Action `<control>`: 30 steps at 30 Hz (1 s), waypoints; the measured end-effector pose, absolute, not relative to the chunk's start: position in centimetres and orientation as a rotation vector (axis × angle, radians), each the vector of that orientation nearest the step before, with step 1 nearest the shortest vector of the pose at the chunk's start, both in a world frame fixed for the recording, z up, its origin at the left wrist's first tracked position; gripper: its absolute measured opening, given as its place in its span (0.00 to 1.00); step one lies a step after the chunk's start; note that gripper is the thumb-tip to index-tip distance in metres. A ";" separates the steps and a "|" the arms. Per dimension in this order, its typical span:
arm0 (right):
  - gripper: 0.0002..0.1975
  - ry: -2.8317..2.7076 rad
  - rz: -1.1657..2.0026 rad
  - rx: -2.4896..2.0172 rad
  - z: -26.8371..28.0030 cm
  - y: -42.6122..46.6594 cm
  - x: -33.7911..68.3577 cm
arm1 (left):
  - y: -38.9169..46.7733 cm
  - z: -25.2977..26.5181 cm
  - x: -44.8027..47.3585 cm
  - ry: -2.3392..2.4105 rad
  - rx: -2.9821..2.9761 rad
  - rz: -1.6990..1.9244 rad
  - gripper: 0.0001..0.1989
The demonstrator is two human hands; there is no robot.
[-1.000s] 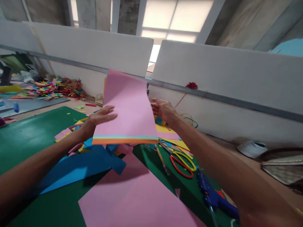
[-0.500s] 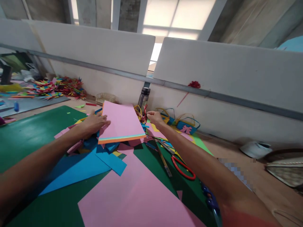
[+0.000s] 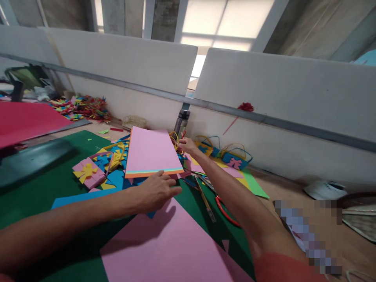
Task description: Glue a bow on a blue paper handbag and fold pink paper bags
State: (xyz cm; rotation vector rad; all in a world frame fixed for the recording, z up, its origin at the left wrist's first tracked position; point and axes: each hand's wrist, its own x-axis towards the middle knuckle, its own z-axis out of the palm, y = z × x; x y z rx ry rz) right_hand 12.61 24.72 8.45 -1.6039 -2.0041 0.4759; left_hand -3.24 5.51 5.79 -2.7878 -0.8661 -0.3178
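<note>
Since half a second ago our left hand [image 3: 155, 190] has left the far-left corner of the paper stack [image 3: 154, 152] and come to its near edge, and a pink box with a yellow bow [image 3: 88, 174] now shows where that arm had covered it.

From the head view, we see the left hand lying flat with fingers spread and extended — palm down, gripping nothing — its fingertips just at the stack's near edge, above the large pink sheet [image 3: 170, 246] at 6 o'clock. Whether the fingers actually touch the stack we cannot tell. Our right hand [image 3: 188, 145] is at the stack's far right corner, about 1 o'clock from the left hand, fingers curled among yellow loops; what it grips, if anything, we cannot make out.

The stack, pink on top with blue, green and orange edges, lies flat on paper scraps on the green mat [image 3: 70, 141] at the bench's middle. Blue sheets [image 3: 88, 194] lie under our left forearm. Red-handled scissors [image 3: 225, 211] sit at 4 o'clock from the stack — partly hidden by our right arm. A dark bottle [image 3: 181, 121] stands at 12 o'clock against the white partition [image 3: 264, 98], and small paper baskets [image 3: 232, 158] rest at 2 o'clock.
</note>
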 end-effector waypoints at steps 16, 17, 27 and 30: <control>0.17 -2.339 0.278 -1.740 9.4 19.2 14.1 | 5.1 4.4 -1.7 -0.828 -2.777 -0.500 0.05; 0.17 -2.361 0.257 -1.743 9.6 18.1 14.3 | 5.1 4.4 -1.6 -0.843 -2.762 -0.532 0.06; 0.14 -2.610 0.115 -1.685 10.1 3.4 16.2 | 1.7 3.9 0.7 -0.776 -2.685 -0.736 0.22; 0.07 -2.647 0.131 -1.604 10.1 -0.4 16.3 | 0.0 4.1 1.3 -0.705 -2.695 -0.753 0.18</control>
